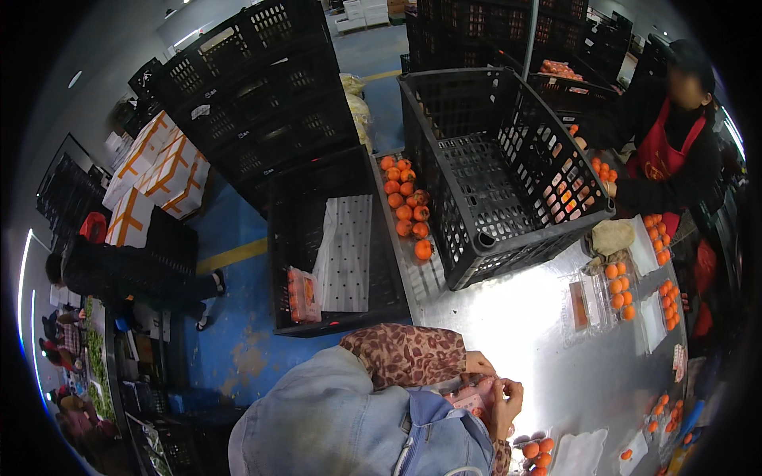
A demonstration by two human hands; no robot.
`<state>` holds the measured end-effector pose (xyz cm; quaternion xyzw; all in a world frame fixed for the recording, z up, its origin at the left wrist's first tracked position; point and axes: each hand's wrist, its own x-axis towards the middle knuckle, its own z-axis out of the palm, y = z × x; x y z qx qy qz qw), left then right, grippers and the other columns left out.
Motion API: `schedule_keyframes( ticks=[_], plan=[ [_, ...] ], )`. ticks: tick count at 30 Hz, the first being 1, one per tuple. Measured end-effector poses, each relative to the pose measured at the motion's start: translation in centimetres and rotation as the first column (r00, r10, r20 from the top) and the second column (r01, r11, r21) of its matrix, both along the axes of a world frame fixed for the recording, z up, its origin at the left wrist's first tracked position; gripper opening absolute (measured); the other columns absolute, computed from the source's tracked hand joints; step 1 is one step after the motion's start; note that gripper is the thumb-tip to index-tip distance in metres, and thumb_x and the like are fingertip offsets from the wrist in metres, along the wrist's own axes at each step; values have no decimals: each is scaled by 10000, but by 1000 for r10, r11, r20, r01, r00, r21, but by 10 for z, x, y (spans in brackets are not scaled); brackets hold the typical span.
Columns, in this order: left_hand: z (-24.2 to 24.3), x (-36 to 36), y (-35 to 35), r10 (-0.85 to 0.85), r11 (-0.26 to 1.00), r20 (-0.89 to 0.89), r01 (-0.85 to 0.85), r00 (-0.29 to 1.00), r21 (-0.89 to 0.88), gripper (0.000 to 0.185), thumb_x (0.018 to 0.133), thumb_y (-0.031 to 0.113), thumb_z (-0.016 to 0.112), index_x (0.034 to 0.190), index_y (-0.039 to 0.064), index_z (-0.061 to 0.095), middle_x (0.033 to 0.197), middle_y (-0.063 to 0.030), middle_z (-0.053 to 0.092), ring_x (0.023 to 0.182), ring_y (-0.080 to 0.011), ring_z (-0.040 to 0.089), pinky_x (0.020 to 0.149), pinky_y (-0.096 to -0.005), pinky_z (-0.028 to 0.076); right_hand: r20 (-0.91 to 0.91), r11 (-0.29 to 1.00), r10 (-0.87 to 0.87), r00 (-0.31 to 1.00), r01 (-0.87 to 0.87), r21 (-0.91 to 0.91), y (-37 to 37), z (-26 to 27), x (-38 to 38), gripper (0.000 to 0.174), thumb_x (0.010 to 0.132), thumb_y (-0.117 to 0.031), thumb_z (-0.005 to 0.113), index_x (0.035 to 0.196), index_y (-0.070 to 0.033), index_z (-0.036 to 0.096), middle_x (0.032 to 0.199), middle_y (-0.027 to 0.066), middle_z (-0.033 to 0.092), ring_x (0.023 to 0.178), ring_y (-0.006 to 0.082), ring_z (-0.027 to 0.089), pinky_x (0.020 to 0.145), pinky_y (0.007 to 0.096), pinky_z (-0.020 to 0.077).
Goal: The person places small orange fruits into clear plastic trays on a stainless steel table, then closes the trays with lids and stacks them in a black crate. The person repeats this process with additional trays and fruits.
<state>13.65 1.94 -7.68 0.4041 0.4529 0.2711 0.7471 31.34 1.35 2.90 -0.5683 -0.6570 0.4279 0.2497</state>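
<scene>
Both my hands are at a clear plastic clamshell pack (473, 402) bearing a pink label, held near my chest over the metal table (530, 339). My left hand (480, 364) touches its far edge, the sleeve in leopard print. My right hand (507, 406) pinches the rim at the corner nearest the table, its fingertips close to those of the left. The pack's lower part is hidden by my denim vest. Beside my right hand is a tray of orange persimmons (539, 455), with a white sheet (578, 452) next to it.
A large black plastic crate (470, 238) stands on the table beside loose persimmons (406, 196). Left of the table, another black crate (280, 238) holds a packed clamshell (303, 294) and a dotted liner (345, 256). Across it, a co-worker in a red apron (658, 143) handles fruit.
</scene>
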Motion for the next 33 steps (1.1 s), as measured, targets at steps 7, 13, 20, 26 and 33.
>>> schedule_keyframes(
  ticks=[7,13,20,26,33],
  plan=[
    [0,0,-3,143,918,-240,-39,960,394,237,888,262,649,1005,70,725,861,-100,723,784,-185,691,709,-337,544,20,991,-56,998,54,120,-2,-16,0,205,844,-188,716,830,-6,621,790,48,537,722,167,490,694,294,420],
    [-25,2,-7,280,893,-297,-134,913,430,167,815,193,695,927,72,722,857,-100,721,771,-225,687,733,-334,535,-54,983,58,997,-48,176,-8,-1,-11,258,854,-202,709,772,-26,539,763,36,460,687,154,437,665,273,386],
    [-20,-7,-5,368,889,-164,-295,915,350,148,794,162,695,892,52,693,787,-92,668,704,-195,636,654,-325,529,56,939,159,986,-169,300,-15,24,-11,243,850,-201,698,909,9,590,848,136,519,726,296,534,638,379,440],
    [16,-34,-6,331,943,-261,-325,907,69,125,885,148,668,917,28,663,675,-65,644,499,-129,587,415,-288,470,39,832,303,952,-284,477,-34,41,-7,322,737,-323,795,774,-74,594,784,64,506,684,249,530,569,347,404],
    [19,-37,-5,353,930,-473,-248,807,270,124,838,98,684,942,31,682,757,-100,680,540,-167,626,492,-318,500,37,723,400,916,-339,602,-50,54,-10,349,722,-404,784,724,-121,580,714,13,500,554,183,522,481,316,390]
  ],
)
